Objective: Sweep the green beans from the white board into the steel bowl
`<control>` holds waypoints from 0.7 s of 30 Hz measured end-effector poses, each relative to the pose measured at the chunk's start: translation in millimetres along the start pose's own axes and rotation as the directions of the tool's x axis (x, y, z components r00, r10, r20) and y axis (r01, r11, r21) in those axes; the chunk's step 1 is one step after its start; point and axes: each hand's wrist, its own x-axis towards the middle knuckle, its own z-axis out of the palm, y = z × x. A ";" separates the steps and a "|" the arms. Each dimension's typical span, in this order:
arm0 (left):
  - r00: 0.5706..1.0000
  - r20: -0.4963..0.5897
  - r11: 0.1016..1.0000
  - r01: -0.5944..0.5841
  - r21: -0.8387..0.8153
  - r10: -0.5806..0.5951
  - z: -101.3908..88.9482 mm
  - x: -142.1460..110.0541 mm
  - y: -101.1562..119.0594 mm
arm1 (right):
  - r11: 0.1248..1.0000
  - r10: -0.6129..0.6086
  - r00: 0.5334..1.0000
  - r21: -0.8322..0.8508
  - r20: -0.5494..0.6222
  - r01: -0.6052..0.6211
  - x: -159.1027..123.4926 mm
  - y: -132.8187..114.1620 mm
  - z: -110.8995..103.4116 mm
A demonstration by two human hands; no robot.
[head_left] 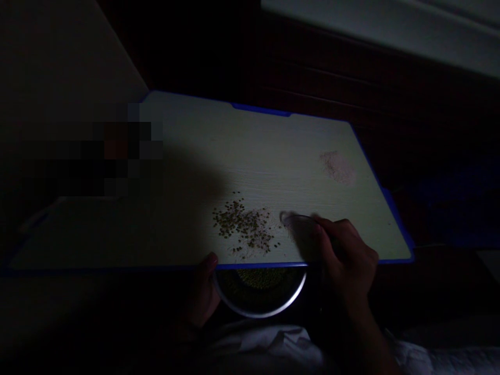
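My right hand is closed around the handle of a thin metal spoon, whose tip is over the pale board. Just left of the tip lies a spread of small greenish seeds mixed with pale powder. Below the board's near edge is a round metal bowl holding many similar seeds, partly hidden under the board. My left hand grips the bowl's left side, its thumb up at the board's blue edge; its other fingers are hidden in the dark.
The wide pale board has a blue rim. A small pile of pinkish powder sits toward its right end. A white ledge runs across the upper right. The scene is very dark, and a blurred patch covers the left side.
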 end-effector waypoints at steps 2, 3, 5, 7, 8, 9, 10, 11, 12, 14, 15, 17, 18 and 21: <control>0.999 0.023 1.000 0.023 -0.004 -0.023 -3.8 2.8 -1.5 | 1.000 0.007 1.000 0.005 0.009 -0.007 0.8 -0.3 0.2; 0.999 0.039 0.999 0.037 0.000 -0.037 -5.6 3.9 -1.8 | 1.000 0.017 1.000 0.012 0.018 -0.018 0.7 -0.3 -0.1; 0.997 0.056 0.999 0.044 0.015 -0.044 -8.2 5.2 -1.8 | 0.998 0.051 0.998 0.034 0.026 -0.052 -0.3 0.3 -1.0; 0.998 0.058 0.999 0.033 0.029 -0.035 -9.3 5.6 -1.2 | 0.994 0.095 0.995 0.055 0.016 -0.096 -1.7 1.3 -1.8; 0.998 0.058 0.999 0.031 0.031 -0.032 -9.3 5.6 -1.0 | 0.992 0.111 0.994 0.060 0.007 -0.112 -2.2 1.8 -1.9; 0.997 0.062 0.999 0.035 0.030 -0.037 -9.1 5.6 -0.8 | 0.991 0.121 0.993 0.061 0.002 -0.121 -2.6 2.2 -2.0; 0.997 0.067 0.999 0.044 0.026 -0.045 -8.7 5.5 -0.7 | 0.991 0.123 0.992 0.058 0.002 -0.123 -2.7 2.5 -2.1; 0.996 0.072 0.998 0.057 0.024 -0.059 -8.3 5.5 -0.7 | 0.991 0.118 0.993 0.054 0.008 -0.118 -2.6 2.6 -2.2; 0.994 0.081 0.997 0.069 0.024 -0.071 -7.9 5.5 -0.8 | 0.992 0.111 0.994 0.052 0.021 -0.112 -2.4 2.5 -2.5; 0.992 0.101 0.997 0.072 0.032 -0.075 -7.5 5.6 -0.9 | 0.992 0.105 0.993 0.059 0.045 -0.107 -1.8 2.1 -3.4; 0.991 0.111 0.997 0.065 0.037 -0.068 -7.5 5.8 -0.9 | 0.991 0.110 0.993 0.069 0.051 -0.113 -1.6 2.0 -4.0; 0.992 0.117 0.998 0.040 0.045 -0.046 -7.6 6.2 -0.8 | 0.987 0.126 0.991 0.090 0.047 -0.130 -1.3 1.8 -4.9; 0.993 0.111 0.999 0.026 0.045 -0.031 -7.7 6.3 -0.7 | 0.987 0.129 0.991 0.096 0.039 -0.133 -1.1 1.8 -5.1; 0.996 0.092 0.999 0.017 0.046 -0.021 -8.3 6.1 -0.9 | 0.992 0.099 0.994 0.080 0.046 -0.102 0.4 1.9 -4.1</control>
